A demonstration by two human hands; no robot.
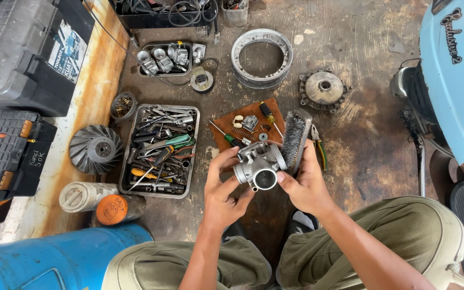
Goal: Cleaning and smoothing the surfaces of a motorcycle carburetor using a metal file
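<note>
Both hands hold a silver metal carburettor body (259, 164) over the floor, its round bore facing up at me. My left hand (224, 188) grips its left side with thumb and fingers. My right hand (304, 182) supports its right side and also holds a wire brush (295, 139) with dark bristles against it. Just beyond lies a brown board (243, 115) with small parts, springs and screwdrivers on it.
A metal tray of tools (159, 150) sits to the left, a smaller tray of carburettor parts (165, 56) beyond it. A wheel rim (261, 56), a hub (323, 88), a fan rotor (96, 149), pliers (319, 146), toolboxes (25, 53), cans (116, 208) and a light-blue scooter (452, 80) surround me.
</note>
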